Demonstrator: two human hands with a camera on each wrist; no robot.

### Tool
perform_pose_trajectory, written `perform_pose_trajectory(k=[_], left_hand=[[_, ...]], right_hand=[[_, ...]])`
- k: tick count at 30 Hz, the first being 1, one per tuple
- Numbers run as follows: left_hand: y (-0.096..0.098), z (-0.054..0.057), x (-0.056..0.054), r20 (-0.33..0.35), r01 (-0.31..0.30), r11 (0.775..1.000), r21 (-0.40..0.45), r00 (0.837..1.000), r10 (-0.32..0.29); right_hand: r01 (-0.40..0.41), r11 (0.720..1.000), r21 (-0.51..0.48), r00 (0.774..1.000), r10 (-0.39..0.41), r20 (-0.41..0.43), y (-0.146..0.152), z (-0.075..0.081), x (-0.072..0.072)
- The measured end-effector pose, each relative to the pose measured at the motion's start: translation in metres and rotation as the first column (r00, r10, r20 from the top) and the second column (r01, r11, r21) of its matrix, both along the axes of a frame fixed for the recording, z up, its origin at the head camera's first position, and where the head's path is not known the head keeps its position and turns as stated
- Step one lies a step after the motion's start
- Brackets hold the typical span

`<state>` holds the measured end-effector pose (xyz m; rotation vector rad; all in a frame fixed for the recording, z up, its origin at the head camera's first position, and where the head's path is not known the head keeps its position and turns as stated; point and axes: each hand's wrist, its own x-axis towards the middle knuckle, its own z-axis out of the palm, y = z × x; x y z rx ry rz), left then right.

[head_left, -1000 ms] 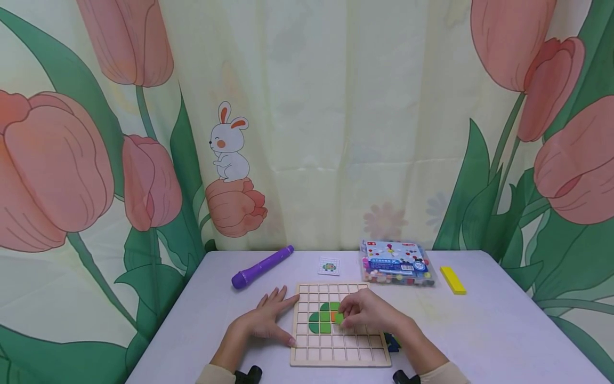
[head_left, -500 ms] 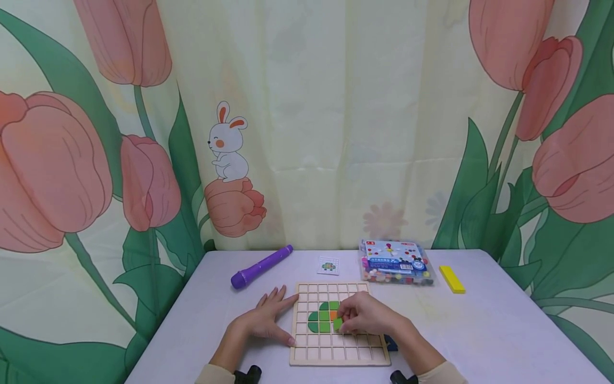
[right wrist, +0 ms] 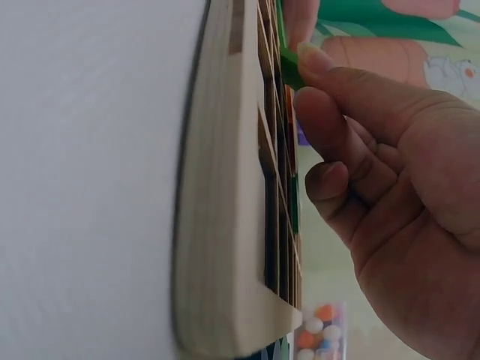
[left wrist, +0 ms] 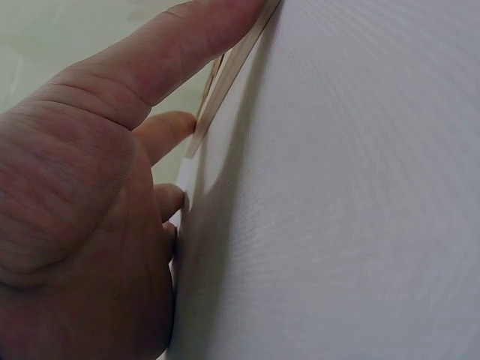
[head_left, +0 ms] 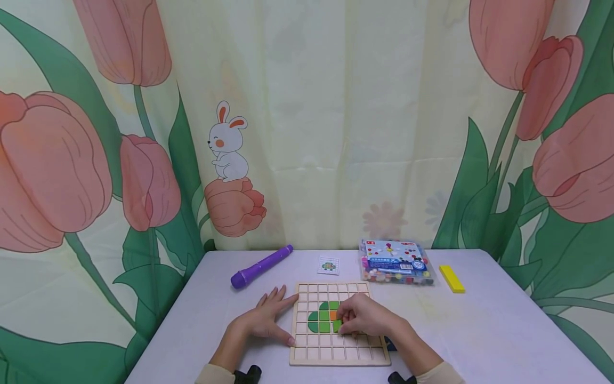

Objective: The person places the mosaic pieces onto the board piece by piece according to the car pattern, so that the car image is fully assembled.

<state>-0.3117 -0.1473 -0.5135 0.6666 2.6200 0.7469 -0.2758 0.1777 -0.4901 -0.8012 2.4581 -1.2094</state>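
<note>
The wooden grid board (head_left: 307, 356) lies flat on the table. Its middle cells hold several green tiles (head_left: 324, 315) and an orange tile (head_left: 333, 315), partly covered by the right hand. My right hand (head_left: 366, 314) pinches a green tile (head_left: 337, 325) between thumb and index finger, at the cell just below the orange one. In the right wrist view that tile (right wrist: 290, 69) stands tilted against the grid. My left hand (head_left: 263, 321), fingers spread, rests on the table with thumb and index finger touching the board's left edge (left wrist: 232, 79).
Behind the board lies a small pattern card (head_left: 328, 265), between a purple microphone-shaped object (head_left: 261, 268) and a clear box of coloured balls (head_left: 397, 262). A yellow bar (head_left: 452, 279) is at right. Dark blue pieces (head_left: 390, 344) show beside the board, partly hidden by the right wrist.
The right hand has brought the green tile slightly down, from beside the orange tile to the cell below it. The left hand stays at the board's edge.
</note>
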Motion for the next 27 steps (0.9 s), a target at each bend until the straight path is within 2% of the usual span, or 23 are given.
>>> perform_pose_trajectory(k=[14, 21, 27], left_hand=[[-0.0007, 0.0003, 0.0009, -0.005, 0.006, 1.000, 0.005, 1.000, -0.006], [-0.0026, 0.0039, 0.0011, -0.026, 0.045, 0.999, 0.020, 0.999, -0.044], [-0.0026, 0.0042, 0.0012, -0.026, 0.043, 0.999, 0.019, 0.999, -0.042]], right_hand=[[-0.010, 1.000, 0.016, 1.000, 0.010, -0.017, -0.0030, -0.0029, -0.0003], [0.000, 0.999, 0.040, 0.999, 0.002, -0.045, -0.0053, 0.0013, 0.0017], [0.008, 0.997, 0.081, 0.998, -0.003, -0.065, -0.0069, 0.0008, 0.0019]])
